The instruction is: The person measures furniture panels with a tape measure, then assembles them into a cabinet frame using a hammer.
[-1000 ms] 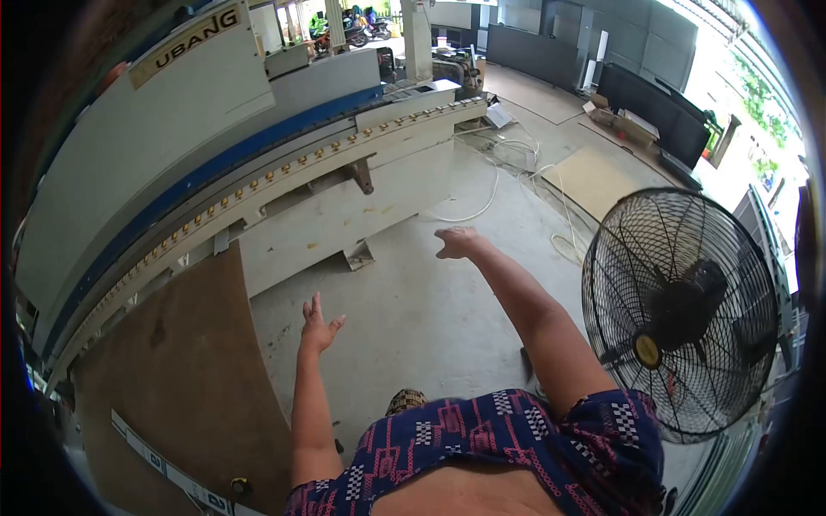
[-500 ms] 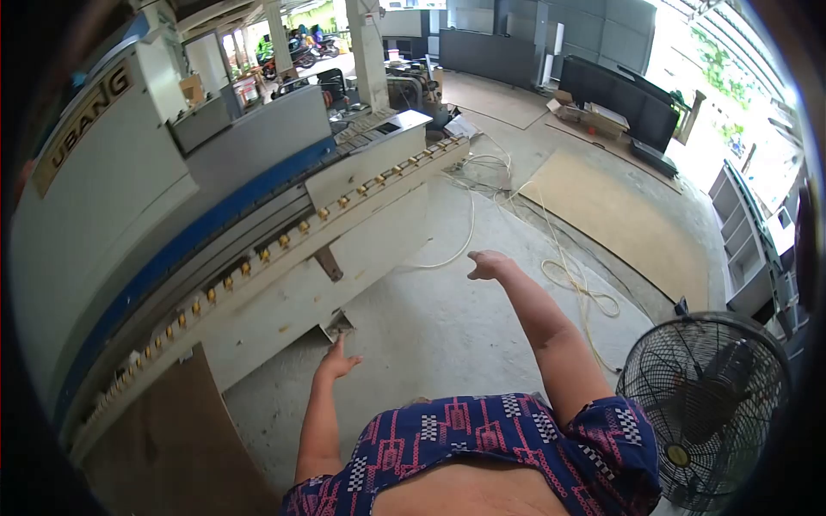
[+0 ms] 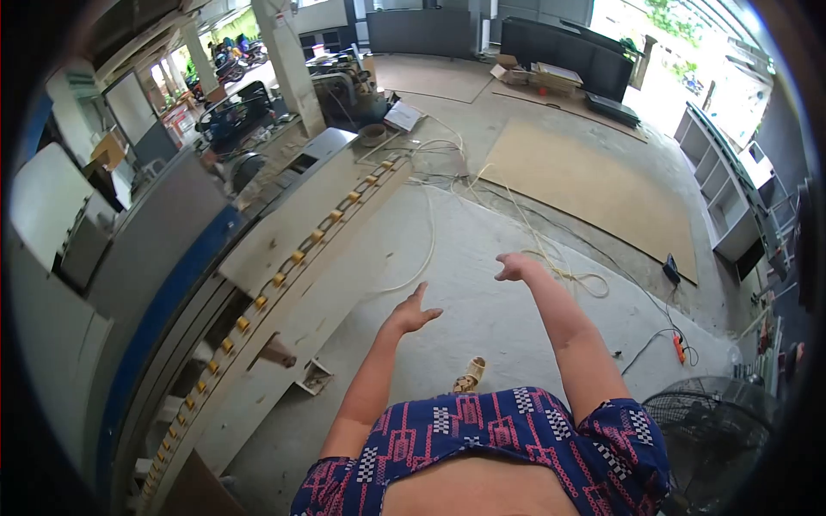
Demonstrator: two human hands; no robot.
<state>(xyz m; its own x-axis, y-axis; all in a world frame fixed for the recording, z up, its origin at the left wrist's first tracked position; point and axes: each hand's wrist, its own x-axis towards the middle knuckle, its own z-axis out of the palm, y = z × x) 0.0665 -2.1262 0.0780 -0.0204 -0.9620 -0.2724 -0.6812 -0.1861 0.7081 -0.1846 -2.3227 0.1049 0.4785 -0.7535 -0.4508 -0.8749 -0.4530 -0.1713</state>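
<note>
My left hand [image 3: 411, 315] is held out over the grey floor [image 3: 456, 301], its fingers apart and nothing in it. To its left runs the long machine [image 3: 318, 267] with a row of yellow rollers [image 3: 298, 257] along its edge. My right hand [image 3: 514, 266] reaches forward above the floor with its fingers spread and empty, close to the coiled pale hose [image 3: 590, 282] as seen from the head. Neither hand touches anything. One foot in a sandal [image 3: 475, 370] shows below, between my forearms.
A black fan [image 3: 710, 430] stands at the lower right. Beyond the hose lies a flat brown board [image 3: 594, 189]. Cables and a red-orange tool [image 3: 679, 349] are on the floor at right. A grey shelf frame [image 3: 718, 198] stands at the far right.
The view has turned and moved forward, so the machine sits further left and the fan lower. My left hand has moved right and away from the machine. A sandalled foot has come into view.
</note>
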